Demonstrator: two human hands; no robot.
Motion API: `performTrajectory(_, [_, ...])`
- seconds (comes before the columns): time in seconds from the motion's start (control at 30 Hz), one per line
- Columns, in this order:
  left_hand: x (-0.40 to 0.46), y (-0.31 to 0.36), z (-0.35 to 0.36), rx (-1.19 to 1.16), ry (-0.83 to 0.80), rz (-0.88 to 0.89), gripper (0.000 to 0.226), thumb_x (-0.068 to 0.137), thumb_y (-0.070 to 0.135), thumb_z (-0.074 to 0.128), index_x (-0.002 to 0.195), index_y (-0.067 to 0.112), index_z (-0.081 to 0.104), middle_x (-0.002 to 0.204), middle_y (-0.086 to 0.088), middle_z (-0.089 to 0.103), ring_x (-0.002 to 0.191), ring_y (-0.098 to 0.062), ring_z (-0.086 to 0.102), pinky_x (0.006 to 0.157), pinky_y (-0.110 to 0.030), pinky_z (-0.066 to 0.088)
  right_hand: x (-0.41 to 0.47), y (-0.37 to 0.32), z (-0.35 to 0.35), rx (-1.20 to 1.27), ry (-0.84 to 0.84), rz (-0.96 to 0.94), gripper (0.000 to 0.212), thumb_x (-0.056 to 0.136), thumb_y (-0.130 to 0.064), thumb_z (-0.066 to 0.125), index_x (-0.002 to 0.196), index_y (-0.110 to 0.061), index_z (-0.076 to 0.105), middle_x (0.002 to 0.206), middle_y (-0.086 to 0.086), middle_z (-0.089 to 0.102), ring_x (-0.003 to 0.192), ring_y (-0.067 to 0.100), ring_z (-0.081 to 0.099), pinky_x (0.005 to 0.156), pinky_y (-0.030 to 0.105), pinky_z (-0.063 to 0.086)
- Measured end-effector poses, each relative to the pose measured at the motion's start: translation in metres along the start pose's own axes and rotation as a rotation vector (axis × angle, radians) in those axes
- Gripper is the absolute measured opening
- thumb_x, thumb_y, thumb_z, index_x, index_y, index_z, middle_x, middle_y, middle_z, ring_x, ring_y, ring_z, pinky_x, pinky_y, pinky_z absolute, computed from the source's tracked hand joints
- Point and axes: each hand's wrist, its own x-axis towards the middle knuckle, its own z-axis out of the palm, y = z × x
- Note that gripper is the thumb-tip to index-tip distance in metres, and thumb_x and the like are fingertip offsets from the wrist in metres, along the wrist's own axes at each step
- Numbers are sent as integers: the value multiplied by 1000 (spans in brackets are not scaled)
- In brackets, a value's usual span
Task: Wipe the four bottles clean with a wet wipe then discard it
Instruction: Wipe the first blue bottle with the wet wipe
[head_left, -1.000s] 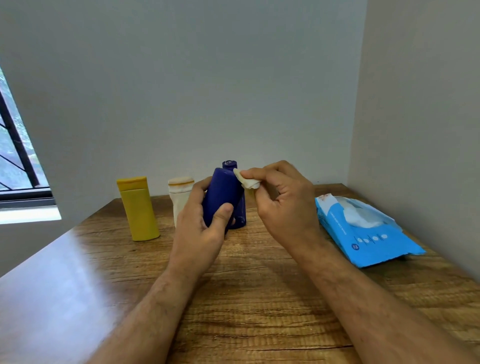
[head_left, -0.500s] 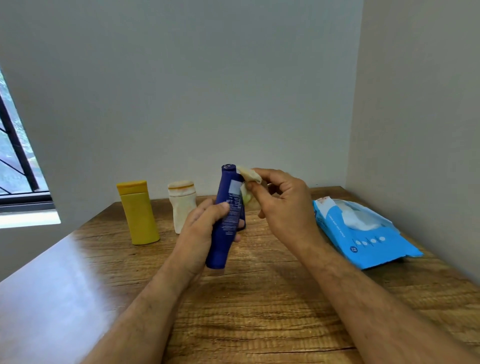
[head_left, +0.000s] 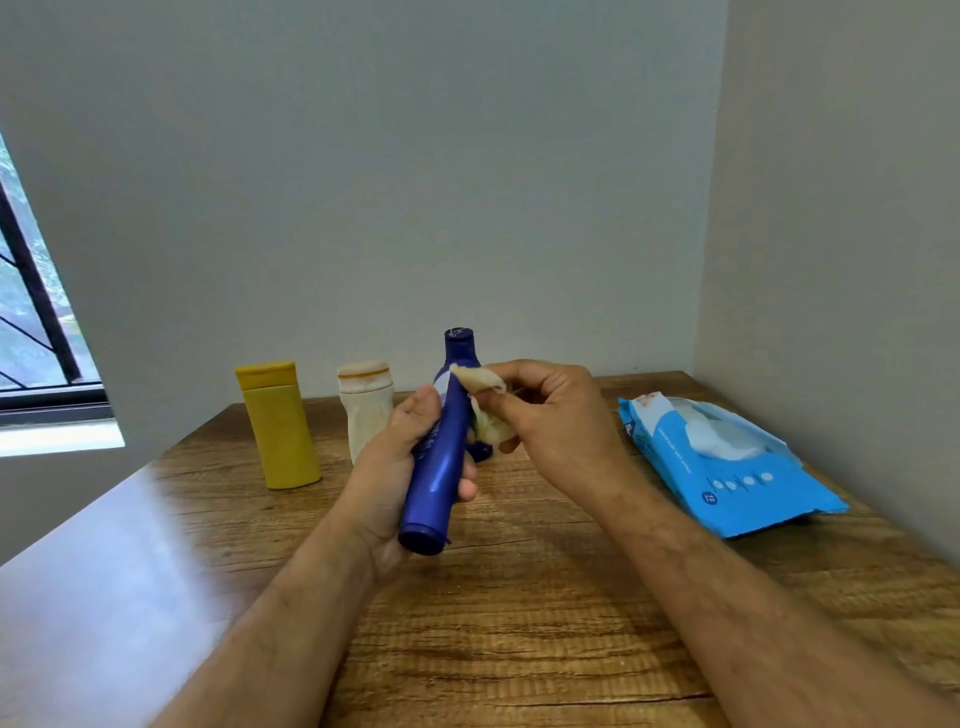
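Note:
My left hand (head_left: 392, 467) grips a slim dark blue bottle (head_left: 436, 483) above the table, tilted with one end toward me. My right hand (head_left: 556, 421) pinches a crumpled, yellowish wet wipe (head_left: 483, 387) and presses it against the upper right side of that bottle. A second dark blue bottle (head_left: 460, 348) stands upright right behind, partly hidden by the held one and the wipe. Further left stand a cream bottle (head_left: 366, 410) with a stained cap and a yellow bottle (head_left: 280, 431).
A blue wet-wipe pack (head_left: 727, 483) lies open at the right on the wooden table (head_left: 519, 623), a white wipe poking out of it. Walls close off the back and the right side. A window is at the far left.
The held blue bottle has turned in my left hand and tipped so its near end points toward me. My right hand has slid the wipe down along the bottle's upper side.

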Motion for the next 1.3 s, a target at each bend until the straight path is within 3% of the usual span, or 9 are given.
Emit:
performTrajectory(0.13, [0, 2, -4, -77, -91, -81, 57, 87, 43, 57, 132, 9, 55, 81, -15, 64, 46, -17, 56, 34, -23, 48, 2, 2, -1, -23, 66, -33, 19, 89, -18, 70, 103, -31, 74, 89, -8, 73, 82, 11, 68, 69, 28, 59])
performTrajectory(0.3, [-2, 5, -6, -117, -56, -149, 36, 92, 34, 59, 115, 7, 63, 90, -17, 72, 71, -22, 69, 33, -22, 48, -5, -1, -3, -214, -28, -188, 18, 87, -9, 71, 95, -25, 76, 90, -12, 65, 83, -1, 61, 66, 12, 48])
performTrajectory(0.5, [0, 5, -8, -65, 4, -222, 33, 75, 19, 66, 104, 4, 64, 81, -16, 74, 74, -26, 67, 42, -24, 54, -6, -4, -5, -472, -207, -229, 30, 90, -10, 66, 114, -27, 73, 97, -15, 54, 91, -2, 53, 70, 8, 45])
performTrajectory(0.73, [6, 0, -20, -44, 73, -360, 46, 77, 12, 70, 121, 4, 59, 96, -25, 75, 81, -33, 73, 58, -32, 60, -3, -3, -9, -689, -345, -145, 32, 87, -23, 70, 118, -33, 68, 92, -16, 52, 84, 0, 48, 72, 16, 33])
performTrajectory(0.83, [8, -1, -22, -236, 64, -286, 33, 93, 13, 50, 124, 2, 56, 101, -35, 71, 74, -38, 75, 56, -29, 60, -1, -2, -12, -641, -239, -75, 15, 88, -23, 69, 102, -28, 70, 87, -15, 56, 80, 2, 51, 71, 21, 36])
performTrajectory(0.93, [9, -2, -21, -221, -17, -196, 44, 89, -7, 33, 127, -1, 53, 103, -30, 72, 63, -23, 73, 49, -20, 57, -1, 0, -14, -546, -178, 11, 8, 88, -25, 70, 95, -29, 72, 82, -14, 64, 75, 1, 58, 67, 20, 41])
performTrajectory(1.0, [10, -4, -20, -28, -33, -90, 43, 84, -7, 40, 122, 1, 58, 91, -18, 72, 58, -15, 61, 44, -20, 50, -1, 3, -12, -488, -180, 66, 11, 89, -26, 70, 100, -30, 72, 79, -14, 67, 68, -3, 61, 62, 18, 42])
performTrajectory(1.13, [11, -9, -15, 355, 6, 106, 35, 81, 25, 75, 111, 11, 66, 72, 2, 62, 57, -8, 45, 47, -21, 37, -1, 5, -8, -433, -131, 51, 11, 91, -29, 68, 99, -25, 74, 78, -10, 68, 60, -2, 61, 58, 23, 47])
performTrajectory(1.3, [10, -8, -8, 370, 75, 195, 9, 97, 17, 59, 103, 14, 65, 76, 9, 72, 68, -7, 67, 59, -22, 55, 7, 7, -5, -410, 146, -102, 15, 93, -25, 65, 105, -27, 74, 94, -13, 58, 85, -2, 55, 70, 6, 40])
